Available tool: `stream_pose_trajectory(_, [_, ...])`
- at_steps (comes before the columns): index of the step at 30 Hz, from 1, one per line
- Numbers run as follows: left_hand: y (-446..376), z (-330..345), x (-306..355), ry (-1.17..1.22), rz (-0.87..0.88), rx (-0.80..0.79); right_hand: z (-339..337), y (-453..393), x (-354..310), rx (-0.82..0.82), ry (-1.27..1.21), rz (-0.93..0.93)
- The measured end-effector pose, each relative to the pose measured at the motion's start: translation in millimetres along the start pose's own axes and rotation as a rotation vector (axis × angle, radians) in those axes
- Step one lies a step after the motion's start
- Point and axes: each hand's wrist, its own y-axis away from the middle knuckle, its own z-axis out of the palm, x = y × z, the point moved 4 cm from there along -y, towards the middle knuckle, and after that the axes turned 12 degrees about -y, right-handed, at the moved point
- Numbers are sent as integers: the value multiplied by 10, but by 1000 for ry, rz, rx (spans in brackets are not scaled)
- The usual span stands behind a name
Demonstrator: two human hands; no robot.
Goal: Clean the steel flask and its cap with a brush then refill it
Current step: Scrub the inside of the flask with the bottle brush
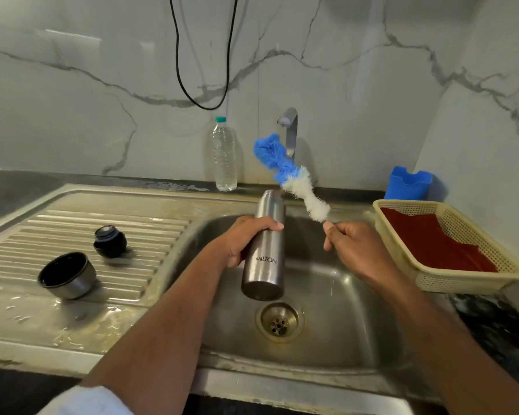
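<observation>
My left hand (246, 239) grips the steel flask (265, 250) around its middle, above the sink basin (342, 310). The flask is uncapped and leans away from me, mouth toward the tap. My right hand (352, 245) holds the handle of a bottle brush (291, 178) with blue and white bristles. The brush is outside the flask, slanting up and left just right of its mouth. On the wet draining board (72, 235) lie the steel cup-shaped cap (68, 275), open side up, and the black inner stopper (110, 241).
The tap (289, 130) stands behind the basin, with no water visible from it. A clear plastic water bottle (224, 155) stands left of the tap. On the right sit a cream basket (450, 277) with a red cloth and a blue holder (408, 182). A black cable (204, 106) hangs on the wall.
</observation>
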Motion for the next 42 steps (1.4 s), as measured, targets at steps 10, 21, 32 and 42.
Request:
stream_pose_trajectory(10, [404, 101, -118, 710, -308, 206, 70, 172, -226, -75, 157, -406])
stream_pose_trajectory(21, [340, -63, -322, 942, -381, 295, 179, 202, -200, -98, 314, -315])
stream_pose_trajectory(32, [300, -16, -326, 907, -387, 223, 320, 245, -208, -161, 341, -280])
stream_pose_trajectory(42, [275, -86, -362, 1014, -396, 231, 332, 281, -247, -169, 374, -310])
